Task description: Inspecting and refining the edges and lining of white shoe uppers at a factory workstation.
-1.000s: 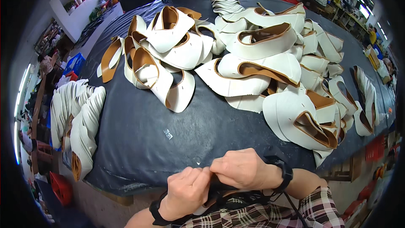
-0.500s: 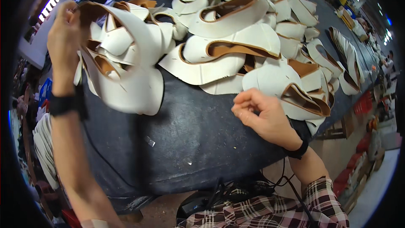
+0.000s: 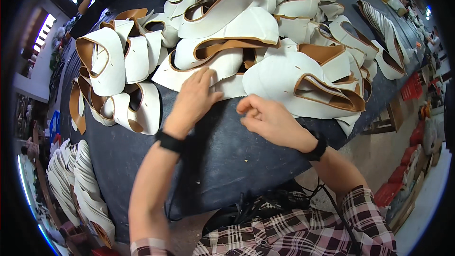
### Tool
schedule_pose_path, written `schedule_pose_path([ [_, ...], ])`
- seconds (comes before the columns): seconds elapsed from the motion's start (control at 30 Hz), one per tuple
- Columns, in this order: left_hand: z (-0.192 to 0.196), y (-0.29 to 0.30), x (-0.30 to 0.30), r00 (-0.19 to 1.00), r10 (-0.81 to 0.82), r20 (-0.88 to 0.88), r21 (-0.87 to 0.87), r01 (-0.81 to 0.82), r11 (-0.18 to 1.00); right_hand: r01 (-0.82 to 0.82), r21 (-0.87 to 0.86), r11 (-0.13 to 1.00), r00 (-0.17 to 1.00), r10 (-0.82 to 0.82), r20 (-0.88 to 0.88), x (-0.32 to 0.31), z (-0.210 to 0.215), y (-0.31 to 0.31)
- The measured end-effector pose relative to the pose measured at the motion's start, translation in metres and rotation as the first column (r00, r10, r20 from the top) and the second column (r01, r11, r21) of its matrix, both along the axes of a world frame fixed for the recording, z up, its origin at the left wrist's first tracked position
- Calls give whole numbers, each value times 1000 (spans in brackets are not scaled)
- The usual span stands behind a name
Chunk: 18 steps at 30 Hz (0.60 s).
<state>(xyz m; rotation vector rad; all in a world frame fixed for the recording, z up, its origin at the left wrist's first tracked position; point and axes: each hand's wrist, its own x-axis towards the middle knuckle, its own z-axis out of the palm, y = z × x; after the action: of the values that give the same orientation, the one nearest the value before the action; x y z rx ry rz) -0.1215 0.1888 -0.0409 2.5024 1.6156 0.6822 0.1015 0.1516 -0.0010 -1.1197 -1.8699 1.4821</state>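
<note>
Fingers of the left hand (image 3: 192,99) open over a white, brown-lined shoe upper (image 3: 176,77), contact unclear, right hand (image 3: 272,122) loosely curled, cannot tell whether gripping, near another upper (image 3: 267,81), both piled on the dark-covered table (image 3: 227,161)

Left hand (image 3: 192,102) here masking part of a white piece (image 3: 228,61), contact hard to call, right hand (image 3: 272,121) hiding its palm, far-left co-worker (image 3: 86,3) cropped, head unseen, near plaid shirt (image 3: 284,237) cut off.
</note>
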Motion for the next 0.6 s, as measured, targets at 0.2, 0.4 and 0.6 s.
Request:
schedule_pose_path([
  [0.2,-11,19,18,938,298,-178,-114,-321,940,179,15,984,983,-178,-46,27,0,40],
  [0.4,45,-6,38,973,227,-35,-293,-227,929,90,-104,990,956,-115,-269,48,-21,56],
  [0.6,63,-93,102,870,457,182,-184,-427,885,-147,-270,952,921,33,-388,50,-8,27],
])
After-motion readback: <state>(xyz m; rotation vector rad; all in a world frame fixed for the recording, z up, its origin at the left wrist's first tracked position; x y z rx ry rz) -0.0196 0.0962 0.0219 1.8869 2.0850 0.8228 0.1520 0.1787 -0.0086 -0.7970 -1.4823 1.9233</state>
